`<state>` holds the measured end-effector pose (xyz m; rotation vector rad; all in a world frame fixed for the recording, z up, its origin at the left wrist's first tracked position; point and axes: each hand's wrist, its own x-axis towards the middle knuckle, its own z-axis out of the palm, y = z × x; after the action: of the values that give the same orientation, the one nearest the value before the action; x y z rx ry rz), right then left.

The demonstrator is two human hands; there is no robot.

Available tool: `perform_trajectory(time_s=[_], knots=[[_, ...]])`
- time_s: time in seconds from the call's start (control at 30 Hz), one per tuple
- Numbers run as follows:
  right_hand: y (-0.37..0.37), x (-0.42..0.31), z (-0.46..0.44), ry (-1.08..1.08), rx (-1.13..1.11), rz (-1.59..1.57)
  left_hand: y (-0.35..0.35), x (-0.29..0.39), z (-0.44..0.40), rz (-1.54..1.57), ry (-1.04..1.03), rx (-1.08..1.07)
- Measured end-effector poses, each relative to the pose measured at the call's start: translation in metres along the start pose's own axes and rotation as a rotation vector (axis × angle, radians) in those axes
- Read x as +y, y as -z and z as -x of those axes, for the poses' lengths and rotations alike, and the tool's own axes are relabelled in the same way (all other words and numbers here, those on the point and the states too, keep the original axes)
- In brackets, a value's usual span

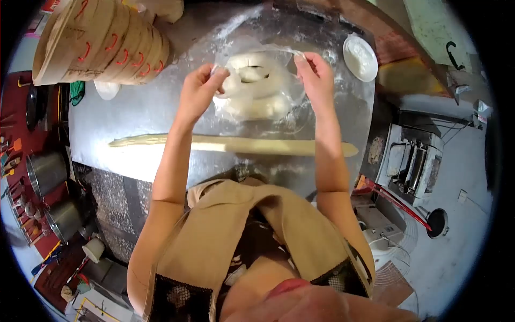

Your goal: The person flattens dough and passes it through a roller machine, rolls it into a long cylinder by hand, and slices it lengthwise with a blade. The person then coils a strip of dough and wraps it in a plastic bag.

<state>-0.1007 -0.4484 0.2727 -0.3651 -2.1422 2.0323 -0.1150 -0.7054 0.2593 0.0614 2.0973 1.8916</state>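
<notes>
My left hand (203,87) pinches one edge of a clear plastic sheet (287,86), and my right hand (316,75) pinches its other side. The sheet is stretched between them, over and around several pale lumps of dough (257,106) on the floured metal table (91,126). Some lumps are blurred by the film, so their edges are hard to make out. A long dough roll (236,144) lies crosswise nearer my body, beneath my forearms.
Stacked bamboo steamers (102,45) stand at the back left. A white dish of flour (360,58) is at the right edge. Metal pots (47,174) are at far left; a roller machine (410,161) stands to the right, near a red-handled pan (437,221).
</notes>
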Motion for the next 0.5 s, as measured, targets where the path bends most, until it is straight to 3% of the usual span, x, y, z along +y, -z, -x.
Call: perform_trajectory(time_s=[0.13,0.2,0.3,0.4,0.43,0.47,0.5], knots=[[-0.015,0.008,0.024,0.205,0.026,0.158,-0.03,-0.005,0.002,-0.162,0.025,-0.143],[-0.022,0.006,0.047,0.279,-0.076,0.259,-0.057,-0.001,0.008,0.249,0.138,-0.143],[-0.019,0.012,0.07,0.306,-0.229,0.26,-0.08,-0.012,0.006,0.376,0.222,-0.186],[0.012,0.059,0.063,-0.025,0.199,-0.089,-0.084,-0.007,0.007,0.351,0.153,-0.155],[0.025,0.081,0.051,-0.126,0.352,-0.258,-0.08,-0.001,0.004,0.207,0.175,-0.114],[0.039,0.109,0.046,-0.123,0.345,-0.263,-0.075,0.011,0.001,0.204,0.17,-0.106],[0.052,0.14,0.043,-0.345,0.37,-0.206,-0.07,0.03,-0.002,0.257,0.098,-0.079]])
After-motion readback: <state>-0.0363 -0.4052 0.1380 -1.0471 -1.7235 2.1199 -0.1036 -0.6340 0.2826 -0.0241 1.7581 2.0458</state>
